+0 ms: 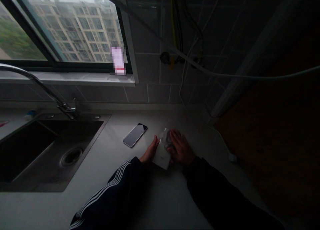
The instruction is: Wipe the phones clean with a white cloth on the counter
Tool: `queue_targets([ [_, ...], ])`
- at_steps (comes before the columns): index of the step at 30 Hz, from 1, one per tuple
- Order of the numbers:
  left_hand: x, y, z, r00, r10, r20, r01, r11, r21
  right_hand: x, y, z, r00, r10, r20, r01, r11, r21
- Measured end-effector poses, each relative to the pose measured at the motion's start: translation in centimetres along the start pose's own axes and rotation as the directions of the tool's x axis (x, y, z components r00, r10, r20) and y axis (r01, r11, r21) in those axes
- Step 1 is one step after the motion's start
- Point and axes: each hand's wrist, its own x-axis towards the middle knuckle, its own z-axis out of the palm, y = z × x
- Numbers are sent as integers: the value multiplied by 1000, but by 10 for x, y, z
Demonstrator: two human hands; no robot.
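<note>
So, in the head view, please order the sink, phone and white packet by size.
1. Steel sink.
2. Phone and white packet: they look alike, and the packet is partly hidden, so I cannot rank them.

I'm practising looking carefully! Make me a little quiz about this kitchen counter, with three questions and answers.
1. True or false: the smartphone lies on the counter.
2. Which hand is closer to the smartphone: the left hand or the right hand?
3. What colour is the flat packet between the hands?

Key: 1. True. 2. Left hand. 3. White.
</note>
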Motion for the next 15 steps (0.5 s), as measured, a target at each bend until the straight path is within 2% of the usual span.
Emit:
queue_targets([
  [3,-2,-1,-1,996,-4,86,1,999,33,1,7,1,996,75,-49,-75,997,4],
  [6,-3,-1,-1,996,5,92,-9,999,41,0,8,1,996,64,-58,-64,998,0],
  [11,-1,2,-2,999,32,17,-33,999,27,-2,3,1,999,19,-30,-19,1000,-8],
  [15,5,6,-6,986,92,-135,-100,994,-52,-5,-6,3,990,-129,56,127,991,42],
])
